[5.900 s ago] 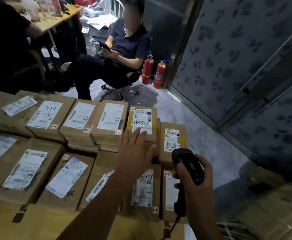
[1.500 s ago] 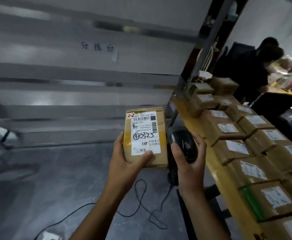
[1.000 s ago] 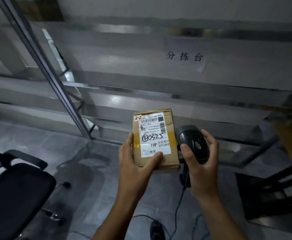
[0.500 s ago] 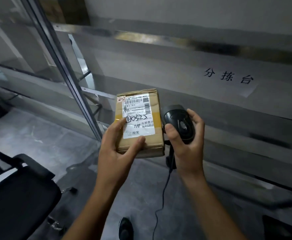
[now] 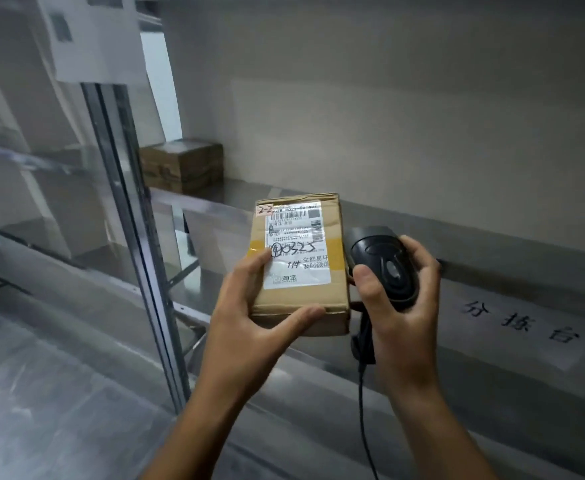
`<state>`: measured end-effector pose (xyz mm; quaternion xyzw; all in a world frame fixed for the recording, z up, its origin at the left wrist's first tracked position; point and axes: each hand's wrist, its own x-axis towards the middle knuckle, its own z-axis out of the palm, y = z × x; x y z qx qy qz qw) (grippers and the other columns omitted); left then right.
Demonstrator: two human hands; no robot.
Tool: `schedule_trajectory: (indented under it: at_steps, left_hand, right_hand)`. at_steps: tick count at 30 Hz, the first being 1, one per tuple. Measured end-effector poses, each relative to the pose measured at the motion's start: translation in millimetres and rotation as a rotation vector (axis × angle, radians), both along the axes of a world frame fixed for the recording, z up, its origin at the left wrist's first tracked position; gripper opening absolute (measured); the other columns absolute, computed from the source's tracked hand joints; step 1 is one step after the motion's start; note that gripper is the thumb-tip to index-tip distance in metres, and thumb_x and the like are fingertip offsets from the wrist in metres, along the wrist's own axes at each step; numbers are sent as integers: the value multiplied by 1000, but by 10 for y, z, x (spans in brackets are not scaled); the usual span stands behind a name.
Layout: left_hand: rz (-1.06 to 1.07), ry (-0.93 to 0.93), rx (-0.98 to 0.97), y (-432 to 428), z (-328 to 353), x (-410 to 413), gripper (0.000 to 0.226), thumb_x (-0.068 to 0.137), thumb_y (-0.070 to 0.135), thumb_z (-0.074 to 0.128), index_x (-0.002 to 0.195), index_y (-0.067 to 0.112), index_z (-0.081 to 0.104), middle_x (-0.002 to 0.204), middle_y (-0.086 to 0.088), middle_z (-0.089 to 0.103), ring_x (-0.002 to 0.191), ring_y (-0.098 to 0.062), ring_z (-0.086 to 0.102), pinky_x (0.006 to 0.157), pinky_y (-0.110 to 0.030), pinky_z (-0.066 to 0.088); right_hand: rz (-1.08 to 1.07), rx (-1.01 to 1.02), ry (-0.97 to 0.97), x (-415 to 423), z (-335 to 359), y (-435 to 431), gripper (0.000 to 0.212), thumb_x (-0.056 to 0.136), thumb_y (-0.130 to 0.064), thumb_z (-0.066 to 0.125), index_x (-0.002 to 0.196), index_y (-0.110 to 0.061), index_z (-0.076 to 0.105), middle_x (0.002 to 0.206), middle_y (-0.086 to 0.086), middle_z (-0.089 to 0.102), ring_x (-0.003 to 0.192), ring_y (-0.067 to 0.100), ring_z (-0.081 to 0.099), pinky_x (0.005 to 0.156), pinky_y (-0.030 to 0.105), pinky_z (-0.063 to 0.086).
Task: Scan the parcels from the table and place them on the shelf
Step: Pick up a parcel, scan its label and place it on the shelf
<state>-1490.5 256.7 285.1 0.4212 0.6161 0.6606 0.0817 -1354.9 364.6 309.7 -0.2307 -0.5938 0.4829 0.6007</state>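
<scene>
The parcel [image 5: 299,261] is held in the left hand [image 5: 249,313] before the shelf [image 5: 491,247], with a label [image 5: 296,251] on its upper face. Just right of the parcel is the scanner [image 5: 384,265], in the right hand [image 5: 398,306] and close beside the parcel's right edge. Its cable [image 5: 363,410] hangs below. Behind the parcel and to its left, a box [image 5: 183,164] stands on the shelf. Left of the parcel runs an upright post [image 5: 128,220]. Right of the parcel and lower, a sign [image 5: 519,323] is on the shelf's front.
</scene>
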Motion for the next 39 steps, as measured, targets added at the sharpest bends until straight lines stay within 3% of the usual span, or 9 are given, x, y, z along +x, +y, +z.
schedule_trajectory:
  at_steps: [5, 10, 15, 18, 24, 28, 33, 37, 39]
  left_hand:
    - [21, 46, 22, 443, 276, -643, 80, 59, 73, 84, 128, 67, 44, 132, 35, 43, 125, 1, 54, 91, -24, 60]
    - [58, -29, -20, 843, 229, -1171, 89, 55, 74, 86, 130, 57, 41, 131, 29, 53, 122, -7, 60, 94, -37, 61]
    - [119, -46, -46, 1183, 340, -1416, 89, 69, 56, 83, 137, 45, 26, 122, 31, 42, 109, 7, 55, 79, -8, 53]
    - [151, -55, -56, 1378, 402, -1590, 84, 71, 50, 77, 135, 40, 24, 119, 29, 42, 101, 16, 56, 76, -3, 50]
    - [236, -33, -19, 1590, 422, -1893, 68, 79, 54, 74, 130, 50, 28, 123, 24, 49, 110, 3, 60, 79, -10, 55]
    - [351, 92, -43, 1736, 383, -2106, 59, 88, 66, 63, 137, 48, 35, 146, 19, 39, 124, 1, 51, 92, -25, 59]
    - [478, 284, -128, 1848, 320, -2252, 60, 91, 76, 41, 140, 42, 45, 155, 33, 19, 152, -7, 20, 118, -54, 39]
    - [535, 525, -169, 1877, 335, -2237, 67, 91, 79, 39, 139, 35, 52, 164, 15, 27, 159, -10, -2, 126, -47, 13]
    - [532, 596, -165, 1902, 319, -2221, 67, 93, 77, 38, 138, 32, 54, 161, 10, 36, 159, -11, 1, 127, -48, 12]
  right_hand:
    - [48, -35, 27, -617, 171, 410, 69, 79, -37, 76, 142, -28, 49, 126, -3, 66, 106, 2, 71, 80, 14, 56]
    - [68, -97, 28, -1116, 38, 821, 68, 77, -42, 76, 140, -34, 50, 123, -11, 66, 106, -2, 69, 80, 12, 56]
    - [154, -160, 24, -1510, 64, 1174, 69, 76, -50, 77, 138, -43, 47, 122, -26, 60, 106, -19, 59, 75, 10, 53]
    - [220, -203, 30, -1739, 104, 1373, 65, 70, -51, 72, 131, -50, 47, 124, -27, 58, 113, -8, 61, 78, 16, 55]
    - [255, -237, 36, -2072, 129, 1634, 73, 71, -48, 77, 139, -43, 50, 127, -21, 62, 117, 6, 65, 84, 30, 63]
    - [264, -248, -1, -2242, 131, 1751, 75, 67, -50, 77, 137, -43, 52, 131, -13, 64, 118, 12, 67, 87, 36, 64]
    - [293, -274, -20, -2395, 142, 1801, 68, 70, -55, 89, 129, -47, 57, 126, -13, 69, 115, 16, 71, 89, 46, 65]
    - [323, -259, -50, -2439, 145, 1804, 68, 64, -63, 89, 124, -52, 59, 123, -17, 70, 112, 15, 72, 87, 45, 65]
    - [332, -269, -29, -2407, 134, 1828, 70, 63, -58, 83, 127, -49, 59, 122, -15, 71, 108, 13, 74, 79, 36, 67]
